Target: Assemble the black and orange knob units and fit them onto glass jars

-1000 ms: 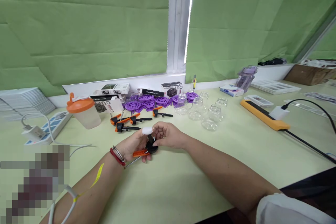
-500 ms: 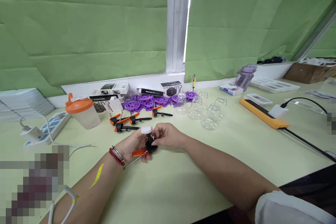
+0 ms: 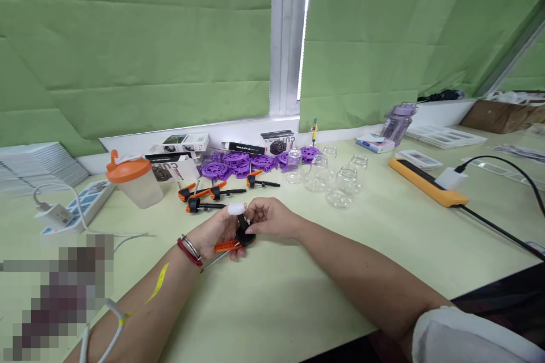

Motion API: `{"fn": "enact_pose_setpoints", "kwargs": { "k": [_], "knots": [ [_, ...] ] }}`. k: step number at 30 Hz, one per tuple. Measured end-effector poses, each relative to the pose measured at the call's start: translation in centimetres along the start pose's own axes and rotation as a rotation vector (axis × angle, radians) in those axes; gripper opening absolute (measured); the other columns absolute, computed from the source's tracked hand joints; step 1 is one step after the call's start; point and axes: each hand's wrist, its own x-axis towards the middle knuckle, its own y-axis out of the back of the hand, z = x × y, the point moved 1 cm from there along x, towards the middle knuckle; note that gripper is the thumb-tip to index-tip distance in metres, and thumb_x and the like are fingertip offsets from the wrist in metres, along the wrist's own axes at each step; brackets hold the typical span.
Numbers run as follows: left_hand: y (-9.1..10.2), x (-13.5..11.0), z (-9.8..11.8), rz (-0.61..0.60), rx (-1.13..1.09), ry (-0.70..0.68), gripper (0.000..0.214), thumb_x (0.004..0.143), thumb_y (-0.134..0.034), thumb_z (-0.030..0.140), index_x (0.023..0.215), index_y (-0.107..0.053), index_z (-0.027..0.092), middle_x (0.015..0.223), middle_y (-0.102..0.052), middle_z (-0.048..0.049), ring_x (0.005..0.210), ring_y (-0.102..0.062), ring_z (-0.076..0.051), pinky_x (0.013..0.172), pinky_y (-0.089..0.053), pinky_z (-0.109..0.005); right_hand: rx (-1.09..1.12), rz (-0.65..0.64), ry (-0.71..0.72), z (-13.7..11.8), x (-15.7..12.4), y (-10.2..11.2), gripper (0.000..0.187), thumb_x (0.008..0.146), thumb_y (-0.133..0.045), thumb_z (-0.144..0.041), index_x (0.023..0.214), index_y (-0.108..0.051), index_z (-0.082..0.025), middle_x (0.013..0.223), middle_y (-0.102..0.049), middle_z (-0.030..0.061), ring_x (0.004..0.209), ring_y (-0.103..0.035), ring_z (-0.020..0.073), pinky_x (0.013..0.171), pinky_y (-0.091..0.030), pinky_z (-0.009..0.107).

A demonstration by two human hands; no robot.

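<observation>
My left hand (image 3: 215,233) holds a black and orange mount (image 3: 246,237) with a round black base, a short stem and an orange lever. White wrapping (image 3: 237,209) covers its thumb tip. A thin metal rod (image 3: 217,261) sticks out below this hand; its other end is hidden. The fingers of my right hand (image 3: 272,218) are closed on the top of the mount, near a small shiny screw or nut. Whether they pinch a small piece there, I cannot tell. Just beyond the hands lie several similar black and orange mounts (image 3: 206,206).
Purple wheel-shaped parts (image 3: 215,171) and cup holder boxes (image 3: 279,143) lie at the back. Clear jars (image 3: 339,198) stand right of centre. An orange-lidded cup (image 3: 138,187) and a white power strip (image 3: 91,204) are at left, a yellow power strip (image 3: 426,184) at right.
Almost nothing differs. Both hands stay at the mount, with only a very slight shift of the right hand's fingers.
</observation>
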Motion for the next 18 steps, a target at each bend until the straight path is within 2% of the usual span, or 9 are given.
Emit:
{"fn": "enact_pose_setpoints", "kwargs": {
  "k": [14,18],
  "knots": [
    [-0.20,-0.20,0.11,0.020,0.035,-0.002,0.052,0.075,-0.041,0.065,0.088,-0.051,0.016,0.070,-0.060,-0.0068,0.049,-0.059,-0.019,0.043,-0.043,-0.028,-0.022,-0.001,0.002,0.04,-0.02,0.06,0.036,0.059,-0.077,-0.020,0.062,-0.042,-0.017,0.069,-0.052,-0.0040,0.061,-0.048,0.0075,0.059,-0.040,0.022],
    [-0.21,-0.22,0.05,0.032,0.047,-0.001,0.052,0.074,-0.041,0.065,0.087,-0.051,0.015,0.073,-0.061,-0.0080,0.049,-0.059,-0.019,0.042,-0.042,-0.027,0.033,0.010,-0.021,-0.10,0.02,-0.04,0.033,0.055,-0.078,-0.016,0.077,-0.053,-0.016,0.068,-0.056,-0.0049,0.061,-0.052,0.0083,0.061,-0.043,0.023]
  ]
}}
